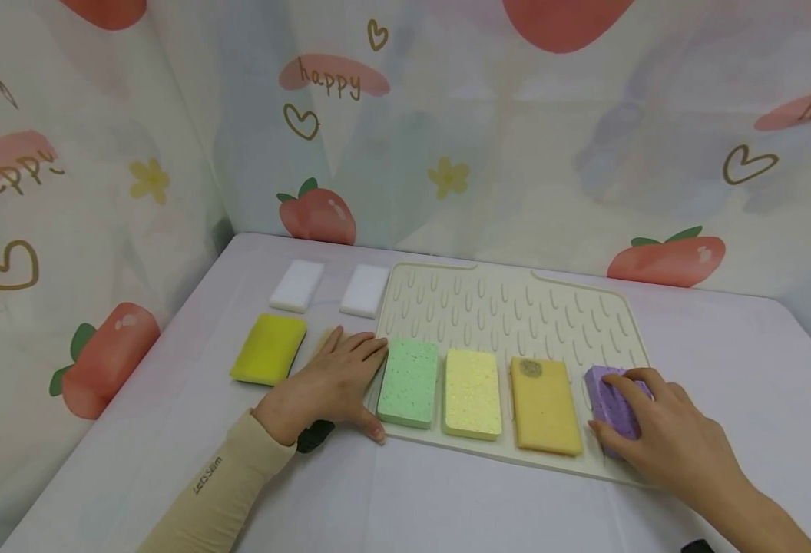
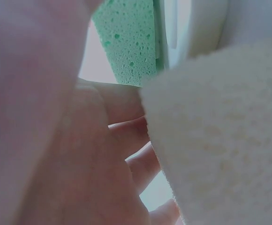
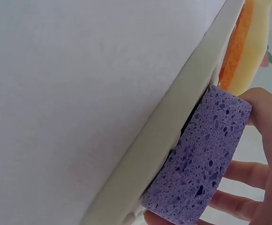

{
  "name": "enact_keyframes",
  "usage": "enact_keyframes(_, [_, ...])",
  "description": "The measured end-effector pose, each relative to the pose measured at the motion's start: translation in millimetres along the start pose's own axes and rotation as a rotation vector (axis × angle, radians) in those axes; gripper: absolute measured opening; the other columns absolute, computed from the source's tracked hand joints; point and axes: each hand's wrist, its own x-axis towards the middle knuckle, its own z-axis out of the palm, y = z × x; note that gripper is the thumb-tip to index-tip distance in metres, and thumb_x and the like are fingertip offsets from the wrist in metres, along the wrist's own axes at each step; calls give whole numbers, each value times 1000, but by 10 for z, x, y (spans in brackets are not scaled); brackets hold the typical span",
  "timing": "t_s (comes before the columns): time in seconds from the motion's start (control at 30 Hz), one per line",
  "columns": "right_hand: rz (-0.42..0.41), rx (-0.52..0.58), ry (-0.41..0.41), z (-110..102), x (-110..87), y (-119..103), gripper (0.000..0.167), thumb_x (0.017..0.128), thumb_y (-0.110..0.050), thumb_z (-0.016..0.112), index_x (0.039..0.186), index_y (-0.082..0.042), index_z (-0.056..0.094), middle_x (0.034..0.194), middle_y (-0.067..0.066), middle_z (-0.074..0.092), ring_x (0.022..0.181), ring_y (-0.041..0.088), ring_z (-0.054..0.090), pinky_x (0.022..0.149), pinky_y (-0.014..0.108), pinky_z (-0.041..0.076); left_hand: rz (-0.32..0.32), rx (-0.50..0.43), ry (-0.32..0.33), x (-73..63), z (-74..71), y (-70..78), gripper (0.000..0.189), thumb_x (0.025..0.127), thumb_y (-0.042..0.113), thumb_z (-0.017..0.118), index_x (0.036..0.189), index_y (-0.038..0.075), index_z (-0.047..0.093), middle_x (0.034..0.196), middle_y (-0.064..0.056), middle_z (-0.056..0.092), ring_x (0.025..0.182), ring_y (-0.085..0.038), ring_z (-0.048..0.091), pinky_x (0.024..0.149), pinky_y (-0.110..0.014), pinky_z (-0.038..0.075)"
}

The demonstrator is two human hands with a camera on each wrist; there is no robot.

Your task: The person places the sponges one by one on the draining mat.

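My right hand [image 1: 678, 430] grips a purple sponge [image 3: 199, 157] by its sides, at the near right corner of a cream ridged mat [image 1: 509, 307]. The sponge rests on the mat with its pitted end showing in the right wrist view. My left hand [image 1: 332, 376] lies spread at the mat's left edge, fingertips by a green sponge [image 1: 408, 382] and thumb near the mat's front corner. A beige sponge [image 2: 220, 140] is beside the left fingers, mostly hidden under that hand in the head view.
A pale yellow sponge [image 1: 472, 393] and a tan-yellow sponge [image 1: 547, 405] with a round mark lie in the row on the mat. Left of the mat are a bright yellow sponge [image 1: 269, 349] and two white sponges [image 1: 298, 285]. A printed cloth backdrop [image 1: 481, 138] rises behind the table.
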Motion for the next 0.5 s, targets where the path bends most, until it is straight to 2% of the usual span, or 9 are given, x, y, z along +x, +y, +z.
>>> enact_keyframes(0.13, [4,12,-3,-8,-14,5,68,78,-56,76,129,-13,58,125,14,51,99,36,53,45,45,45,2,3,-2,5,5,-5,127,61,73,79,156,6,28,164,-7,28,154,-26,18,124,-57,5])
enact_keyframes(0.23, [7,52,-65,-38,-12,41,67,84,-59,70,131,-12,58,129,16,49,100,41,54,49,49,47,1,3,-6,8,7,-6,128,61,73,78,156,6,28,164,-7,27,154,-26,17,124,-57,5])
enact_keyframes(0.37, [2,120,-172,-90,2,96,63,92,-54,63,136,-9,55,134,22,48,101,51,57,61,58,50,4,-2,-2,15,14,-8,128,60,73,79,156,6,28,164,-7,28,154,-26,18,124,-57,5])
enact_keyframes(0.5, [-3,187,-234,-137,29,147,62,95,-50,60,141,-9,51,136,24,47,109,54,56,75,67,48,5,-3,4,19,17,-10,127,60,73,79,156,6,30,163,-7,29,153,-26,18,124,-57,6])
